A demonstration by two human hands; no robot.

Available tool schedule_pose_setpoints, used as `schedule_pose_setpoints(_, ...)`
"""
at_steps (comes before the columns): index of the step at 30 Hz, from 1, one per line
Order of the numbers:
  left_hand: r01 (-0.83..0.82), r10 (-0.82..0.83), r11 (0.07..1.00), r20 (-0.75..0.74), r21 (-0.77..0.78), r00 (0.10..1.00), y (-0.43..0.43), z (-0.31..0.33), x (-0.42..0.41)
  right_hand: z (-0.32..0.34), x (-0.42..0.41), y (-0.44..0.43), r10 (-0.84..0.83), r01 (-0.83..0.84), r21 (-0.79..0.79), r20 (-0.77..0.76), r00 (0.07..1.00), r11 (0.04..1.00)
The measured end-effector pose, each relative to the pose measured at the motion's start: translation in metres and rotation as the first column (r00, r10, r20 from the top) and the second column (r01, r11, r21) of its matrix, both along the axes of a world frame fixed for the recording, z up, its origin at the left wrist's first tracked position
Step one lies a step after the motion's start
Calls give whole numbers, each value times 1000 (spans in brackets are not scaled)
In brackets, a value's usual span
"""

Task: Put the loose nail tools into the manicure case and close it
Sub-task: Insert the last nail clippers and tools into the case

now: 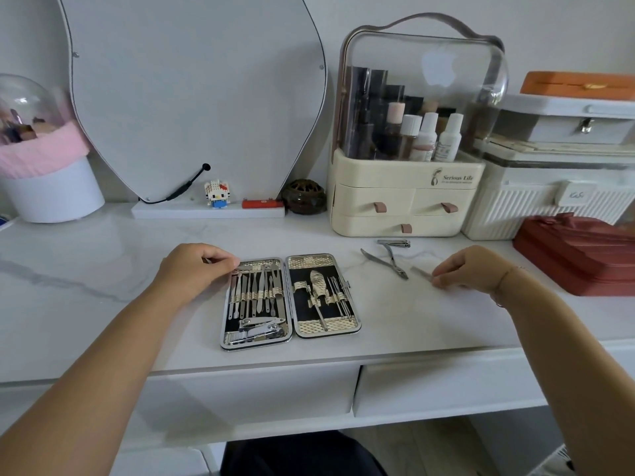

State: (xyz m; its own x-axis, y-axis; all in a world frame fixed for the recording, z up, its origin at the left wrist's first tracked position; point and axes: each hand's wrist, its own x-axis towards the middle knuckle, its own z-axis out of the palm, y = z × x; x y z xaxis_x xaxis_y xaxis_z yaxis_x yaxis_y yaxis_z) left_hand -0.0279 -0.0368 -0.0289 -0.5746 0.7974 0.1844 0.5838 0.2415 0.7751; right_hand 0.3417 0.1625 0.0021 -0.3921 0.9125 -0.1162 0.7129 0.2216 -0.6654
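1. The manicure case [290,300] lies open and flat on the marble-look tabletop [429,324], its far-left corner under the left fingertips. Its two hard, chrome-rimmed halves have black lining, and woven gold straps hold rows of thin steel tools. The right half looks only part filled, probably leaving room for the loose tools.
2. The left hand [196,269] curls its fingers down on that corner, probably to steady the case. The thumb is hidden, so I cannot tell whether it pinches the rim.
3. The right hand [470,269], well apart from the case, pinches the end of a slim steel tool [422,273] in narrow fingertips, low over the table. I judge this a pick-up.
4. Just beyond that tool's free tip lies a cuticle nipper [388,262] with curved handles. Farther on is a small nail clipper [394,243]. Both are untouched.
5. Farthest back stands a cream organiser [402,197] with a clear dome.
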Motion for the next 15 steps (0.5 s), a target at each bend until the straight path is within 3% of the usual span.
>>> schedule_pose_setpoints(4, -6, 6, 1000, 18, 8, 1000, 1, 0, 0, 1, -3, -4, -17, 17, 20, 19, 1000, 1000)
schedule_pose_setpoints(10, -6, 6, 1000, 18, 6, 1000, 1, 0, 2, -14, -6, -14, -129, 135, 190, -47, 991, 972)
schedule_pose_setpoints(15, -10, 10, 1000, -3, 2, 1000, 0, 0, 1, -9, -9, -19, -130, 138, 170, -56, 990, 976)
